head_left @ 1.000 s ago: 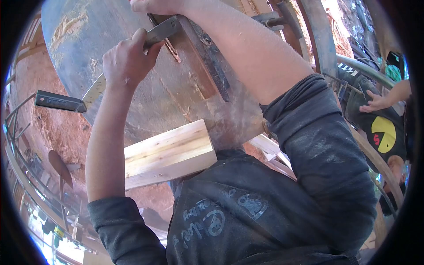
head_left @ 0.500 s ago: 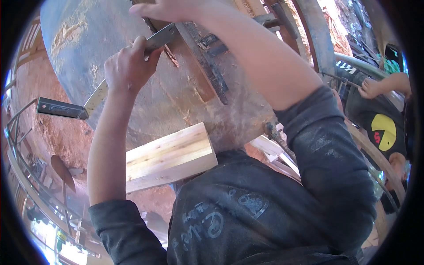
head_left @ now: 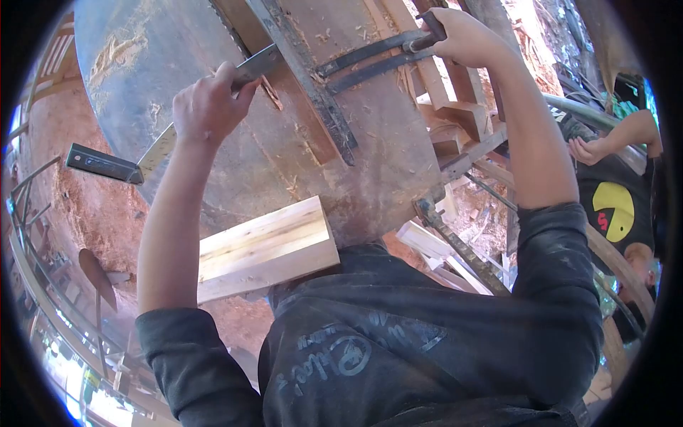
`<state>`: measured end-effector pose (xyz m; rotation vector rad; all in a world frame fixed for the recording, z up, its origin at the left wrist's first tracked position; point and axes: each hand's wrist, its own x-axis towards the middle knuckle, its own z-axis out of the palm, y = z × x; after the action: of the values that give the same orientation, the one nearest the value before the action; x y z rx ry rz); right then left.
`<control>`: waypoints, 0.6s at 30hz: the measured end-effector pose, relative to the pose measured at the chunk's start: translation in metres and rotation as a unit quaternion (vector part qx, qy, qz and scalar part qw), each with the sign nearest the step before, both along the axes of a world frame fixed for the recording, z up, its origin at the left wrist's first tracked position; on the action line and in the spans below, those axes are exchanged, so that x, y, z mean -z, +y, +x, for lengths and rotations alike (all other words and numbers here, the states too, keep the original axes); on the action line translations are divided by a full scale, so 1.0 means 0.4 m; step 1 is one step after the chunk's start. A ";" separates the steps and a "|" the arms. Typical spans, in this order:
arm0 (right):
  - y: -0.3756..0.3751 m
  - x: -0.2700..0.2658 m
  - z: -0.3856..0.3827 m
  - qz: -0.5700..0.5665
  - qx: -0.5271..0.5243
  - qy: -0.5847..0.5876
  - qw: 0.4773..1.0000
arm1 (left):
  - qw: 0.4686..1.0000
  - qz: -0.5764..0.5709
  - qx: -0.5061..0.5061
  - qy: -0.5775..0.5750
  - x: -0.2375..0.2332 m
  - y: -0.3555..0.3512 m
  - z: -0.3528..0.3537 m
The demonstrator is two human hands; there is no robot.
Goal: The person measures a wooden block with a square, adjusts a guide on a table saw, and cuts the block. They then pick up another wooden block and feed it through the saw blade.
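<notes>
My left hand (head_left: 205, 107) is closed around the metal blade of a try square (head_left: 105, 164), whose dark stock sticks out to the left. The blade's far end reaches beside a long metal fence (head_left: 306, 82) on the worn metal machine table (head_left: 370, 185). Up at the right, my right hand (head_left: 466, 39) is wrapped round a dark handle (head_left: 431, 30) at the end of the flat bars (head_left: 373, 53) joined to the fence. A squared timber block (head_left: 267, 245) lies at the near edge, close to my body.
Sawdust (head_left: 117, 57) and shavings are scattered over the table. A narrow slot (head_left: 231, 25) runs beside the fence. Wooden framing and offcuts (head_left: 427, 242) are at the right. Another person (head_left: 612, 185) in a dark shirt is at the far right.
My right hand has moved right from above the fence to the dark handle, uncovering the fence and bars. My left hand stays on the try square. The other person's hand has shifted slightly.
</notes>
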<state>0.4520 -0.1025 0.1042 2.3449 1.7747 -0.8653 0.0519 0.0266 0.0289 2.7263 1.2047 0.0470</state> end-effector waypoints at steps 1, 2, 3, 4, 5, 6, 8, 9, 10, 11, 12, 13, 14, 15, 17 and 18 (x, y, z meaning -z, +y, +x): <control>0.008 -0.006 -0.002 -0.012 -0.010 -0.003 1.000 | 1.000 0.004 0.005 -0.003 0.003 0.000 0.000; 0.014 -0.011 -0.005 -0.011 -0.111 -0.057 0.992 | 1.000 0.010 0.007 -0.007 0.005 0.004 -0.001; 0.013 -0.014 -0.018 -0.013 -0.213 -0.109 0.971 | 1.000 0.013 0.006 -0.011 0.008 0.003 -0.005; 0.008 -0.020 -0.033 -0.016 -0.311 -0.159 0.937 | 1.000 0.010 0.006 -0.013 0.012 0.000 -0.010; 0.001 -0.040 -0.043 -0.045 -0.320 -0.168 0.931 | 1.000 0.007 0.007 -0.018 0.016 0.000 -0.010; 0.003 -0.079 -0.063 -0.072 -0.330 -0.179 0.924 | 1.000 0.007 0.006 -0.024 0.017 0.006 -0.008; -0.030 -0.075 -0.049 0.003 -0.327 -0.156 0.932 | 0.999 0.015 0.008 -0.030 0.011 0.009 -0.007; -0.039 -0.080 -0.080 0.039 -0.343 -0.150 0.927 | 0.999 0.014 0.012 -0.030 0.007 0.002 -0.011; -0.051 -0.091 -0.133 0.077 -0.356 -0.145 0.920 | 1.000 0.008 0.003 -0.026 0.000 0.000 -0.011; -0.064 -0.100 -0.189 0.114 -0.365 -0.142 0.913 | 1.000 0.003 -0.002 -0.023 -0.006 -0.001 -0.007; -0.070 -0.092 -0.256 0.161 -0.357 -0.078 0.917 | 1.000 -0.003 -0.004 -0.020 -0.009 -0.003 -0.002; -0.076 -0.076 -0.332 0.208 -0.345 -0.014 0.915 | 1.000 0.001 -0.003 -0.020 -0.003 -0.005 -0.002; -0.087 -0.068 -0.410 0.254 -0.370 0.025 0.894 | 1.000 0.006 -0.001 -0.019 0.006 -0.002 -0.005; -0.093 -0.054 -0.472 0.300 -0.393 0.064 0.867 | 1.000 0.013 0.001 -0.018 0.010 0.001 -0.004; -0.112 0.026 -0.542 0.367 -0.410 0.087 0.830 | 1.000 -0.002 -0.005 -0.008 0.001 -0.001 0.000; -0.112 0.030 -0.561 0.399 -0.419 0.098 0.810 | 1.000 -0.009 -0.010 -0.004 -0.001 -0.003 0.001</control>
<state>0.2278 -0.1473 0.0922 1.3306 3.3056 -0.2066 0.0523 0.0255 0.0295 2.6956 1.2233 0.0500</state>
